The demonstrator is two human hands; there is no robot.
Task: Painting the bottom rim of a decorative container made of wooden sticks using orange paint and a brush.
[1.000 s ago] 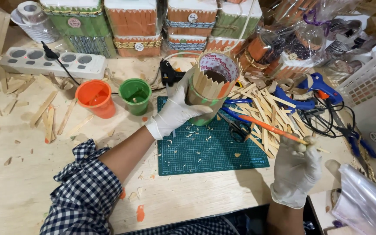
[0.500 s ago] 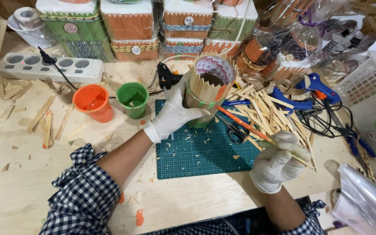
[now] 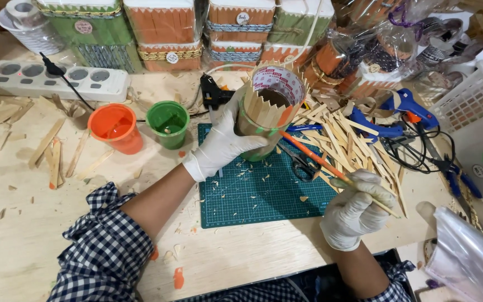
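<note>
While two gloved hands work over the surface (image 3: pixel 40 240), the left hand (image 3: pixel 219 146) wraps closed around one can (image 3: pixel 266 109) clad in pointed wooden sticks, tilted above the green cutting mat (image 3: pixel 252 196). The right hand (image 3: pixel 356 210) pinches one orange-handled brush (image 3: pixel 314 159), its tip touching the can's side. Two small cups, one orange (image 3: pixel 114 127) and one green (image 3: pixel 167 123), stand just left of the left hand. Compared with half a second ago, the brush has risen from the stick pile (image 3: pixel 353 142) to the can.
</note>
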